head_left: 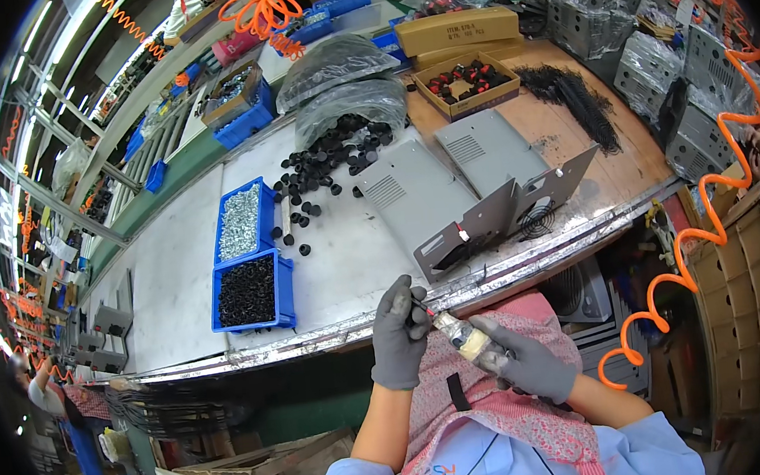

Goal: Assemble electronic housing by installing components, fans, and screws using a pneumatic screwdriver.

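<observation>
Both my hands wear grey gloves in front of the bench edge. My right hand [531, 361] is wrapped round a power screwdriver [468, 339], its body bound with pale tape and its bit end pointing up and left. At that tip, the bent fingers of my left hand [398, 336] pinch together; whatever small thing they hold is hidden. Just beyond, on the bench, stands a grey metal casing [417, 192] with vent slots and an upright end plate. A second grey casing [491, 150] sits behind it to the right.
A blue bin of silver screws [240, 222] adjoins a blue bin of small black parts [249, 294]. Black caps [333, 156] spill from a plastic bag [347, 106]. A cardboard box [466, 88], black cable ties [570, 97] and an orange coiled hose [689, 249] are to the right.
</observation>
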